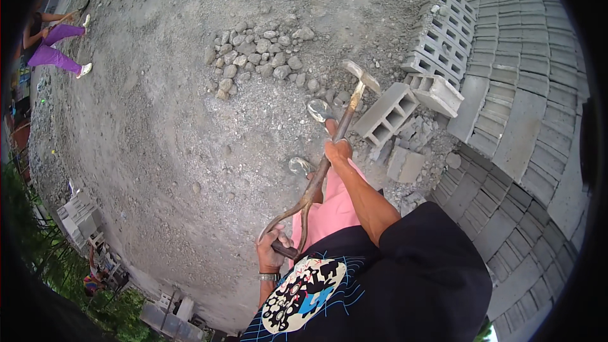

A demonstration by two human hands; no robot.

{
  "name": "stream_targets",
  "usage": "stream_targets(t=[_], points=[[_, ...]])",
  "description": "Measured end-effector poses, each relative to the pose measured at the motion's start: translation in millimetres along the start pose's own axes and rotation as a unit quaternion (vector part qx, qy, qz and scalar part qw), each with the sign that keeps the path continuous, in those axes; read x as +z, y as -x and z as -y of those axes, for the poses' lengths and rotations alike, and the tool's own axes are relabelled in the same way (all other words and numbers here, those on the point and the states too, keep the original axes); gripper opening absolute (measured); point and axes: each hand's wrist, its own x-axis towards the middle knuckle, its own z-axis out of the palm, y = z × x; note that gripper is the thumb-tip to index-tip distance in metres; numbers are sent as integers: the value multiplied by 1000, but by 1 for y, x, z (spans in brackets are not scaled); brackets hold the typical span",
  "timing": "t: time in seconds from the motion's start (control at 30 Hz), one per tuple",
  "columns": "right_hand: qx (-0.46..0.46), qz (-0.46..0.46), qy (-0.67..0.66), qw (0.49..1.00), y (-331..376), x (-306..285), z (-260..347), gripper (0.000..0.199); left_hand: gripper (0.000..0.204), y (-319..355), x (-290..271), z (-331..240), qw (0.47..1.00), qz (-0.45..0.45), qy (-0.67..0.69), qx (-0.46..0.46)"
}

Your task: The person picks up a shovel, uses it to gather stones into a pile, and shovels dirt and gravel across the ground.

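Note:
I hold a shovel (318, 178) slantwise in front of my body. Its worn wooden shaft forks into a grip at the lower end. My left hand (273, 246), with a watch on the wrist, is closed round that grip. Further up, my right hand (338, 149) wraps the shaft. The grey blade (362, 77) at the far end is seen nearly edge-on, close to the ground beside several loose stones. A pile of round grey stones (261, 52) lies just beyond it to the left.
Hollow concrete blocks (387, 114) and a broken block (405, 164) lie right of the shovel. Stacked blocks (446, 31) and long stacks of grey slabs (525, 114) line the right side. A person in purple trousers (56, 57) is at the far left. Gravel ground (158, 133) spreads leftward.

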Motion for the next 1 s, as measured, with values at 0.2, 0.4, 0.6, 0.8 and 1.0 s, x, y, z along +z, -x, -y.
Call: stream_targets(t=[0.2,0.4,0.6,0.8,1.0], points=[[5,17,-169,985,-59,93,-103,49,23,-30,-49,6,991,4,-137,3],[76,70,-331,938,56,161,-113,34,23,37,-120,-31,978,-13,-193,83],[162,186,-423,872,165,171,-119,35,26,99,-163,-62,922,-13,-346,172],[4,47,-240,970,124,126,-86,38,28,46,-181,-6,984,26,-118,131],[-66,5,-103,992,-2,83,-75,37,22,-12,-99,83,995,28,94,-19]])
